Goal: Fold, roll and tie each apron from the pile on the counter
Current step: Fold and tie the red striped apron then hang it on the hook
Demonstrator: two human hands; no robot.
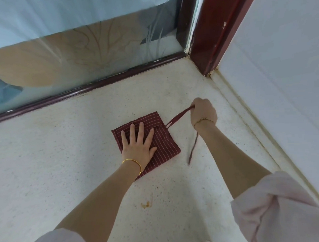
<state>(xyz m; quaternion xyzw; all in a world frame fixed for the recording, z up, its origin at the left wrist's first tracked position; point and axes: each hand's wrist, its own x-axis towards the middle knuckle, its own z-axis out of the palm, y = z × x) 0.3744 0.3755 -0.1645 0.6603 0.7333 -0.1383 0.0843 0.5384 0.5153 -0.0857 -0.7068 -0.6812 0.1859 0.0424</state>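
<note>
The apron [164, 140] is dark red with thin white stripes, and its strap [178, 115] is plain dark red. The counter [66, 160] is off-white with fine dark speckles and bears one orange-brown stain [146, 204]. The bangle [133, 160] is gold, the sleeves [277, 207] pale pink. The frame [215, 28] is glossy reddish-brown, and the glass [98, 50] has frosted leaf patterns.

Apron [165, 146]: woven cloth, dark red with thin white stripes, matt, lightly creased.
Strap [178, 116]: same dark red cloth, a narrow flat band, matt.
Counter [66, 160]: stone-like, off-white with fine dark specks, dull, slightly grainy.
Frame [217, 28]: dark red-brown wood, glossy lacquer, chipped in spots.
Glass pane [98, 50]: glossy, with frosted etched patterns.
Bangle [132, 159]: yellow metal, polished.
Sleeves [277, 207]: 2, pale pink cloth, soft, crumpled.
</note>
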